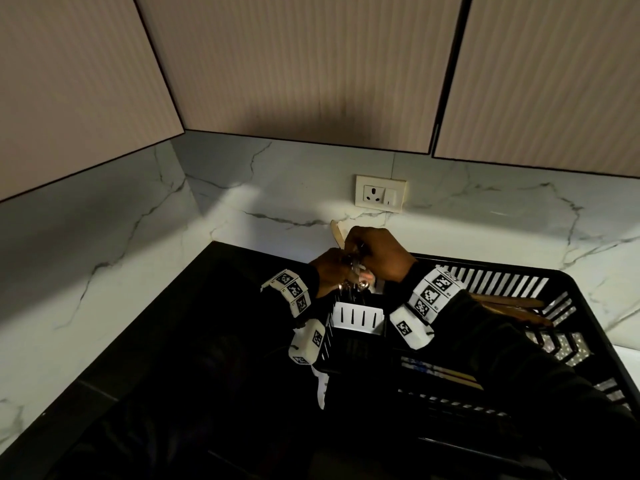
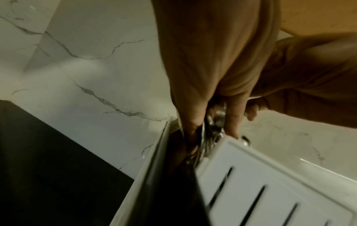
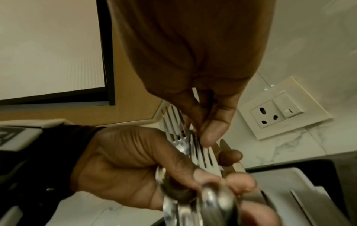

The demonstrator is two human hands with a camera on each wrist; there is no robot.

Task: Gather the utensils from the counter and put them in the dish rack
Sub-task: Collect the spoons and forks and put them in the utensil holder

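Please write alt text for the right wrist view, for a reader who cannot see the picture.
The left hand grips a bundle of metal forks and spoons, while the right hand pinches one fork's tines from above with its fingers. Behind them are a marble wall with a white wall socket and, at lower right, a slotted white cutlery holder.

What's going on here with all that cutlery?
A person holds a bunch of metal forks and spoons over the white cutlery holder at the corner of a black dish rack. The left hand grips the bundle; the right hand's fingers pinch one fork. Wooden utensils already lie in the rack.
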